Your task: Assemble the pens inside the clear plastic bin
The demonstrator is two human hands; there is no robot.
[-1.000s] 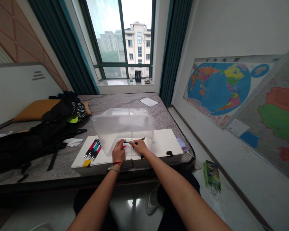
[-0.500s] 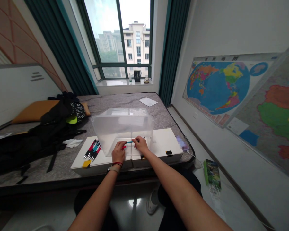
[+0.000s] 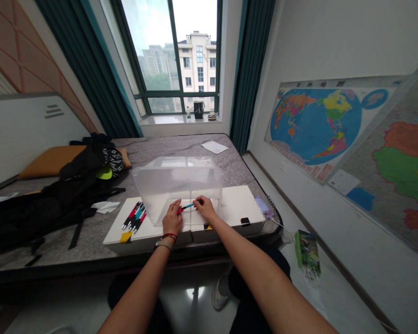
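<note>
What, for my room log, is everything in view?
mattress: one, grey, centre
white boxes: two, on mattress
bin: one, clear, on white boxes
loose pens: several, red, blue, black, boxes' left
pen parts: count unclear, red, blue, centre
bag: one, black, left
cushion: one, orange-brown, left
papers: several, white, mattress
maps: two, multicoloured, right
window: one, green-framed, far centre
curtains: two, teal, beside window
container: one, black, windowsill
package: one, green, lower right
left hand, right hand: at pen parts

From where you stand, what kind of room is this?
Probably a bedroom: a bare mattress fills the middle, teal curtains frame the window, and a world map hangs on the wall.
</note>
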